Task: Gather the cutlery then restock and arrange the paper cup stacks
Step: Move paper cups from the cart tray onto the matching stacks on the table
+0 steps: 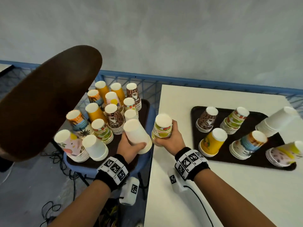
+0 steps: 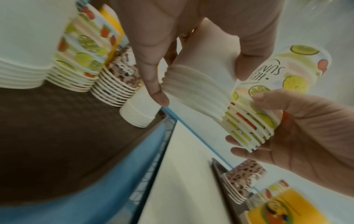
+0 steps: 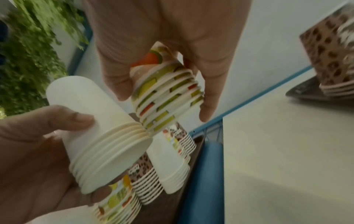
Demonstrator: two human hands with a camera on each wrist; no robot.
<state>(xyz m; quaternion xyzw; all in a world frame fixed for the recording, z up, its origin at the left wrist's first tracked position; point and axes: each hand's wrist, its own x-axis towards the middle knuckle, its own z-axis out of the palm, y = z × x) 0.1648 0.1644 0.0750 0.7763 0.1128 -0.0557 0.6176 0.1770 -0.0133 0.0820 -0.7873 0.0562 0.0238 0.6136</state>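
My left hand (image 1: pixel 131 145) grips a stack of plain white paper cups (image 1: pixel 136 135), upside down and tilted, above the right edge of the brown tray (image 1: pixel 144 112) on the blue chair. My right hand (image 1: pixel 170 136) grips a stack of lemon-and-fruit print cups (image 1: pixel 162 127) just past the white table's left edge. The two stacks nearly touch at their rims, as the white stack (image 2: pixel 199 91) and the fruit stack (image 2: pixel 254 118) show in the left wrist view and again as white stack (image 3: pixel 107 133) and fruit stack (image 3: pixel 166 97) in the right wrist view. No cutlery is visible.
Several printed and white cup stacks crowd the chair tray. A second brown tray (image 1: pixel 246 159) on the white table (image 1: pixel 229 194) holds several more stacks, one white stack (image 1: pixel 277 122) leaning. A dark brown chair back (image 1: pixel 49 99) looms at left. Cables lie on the floor.
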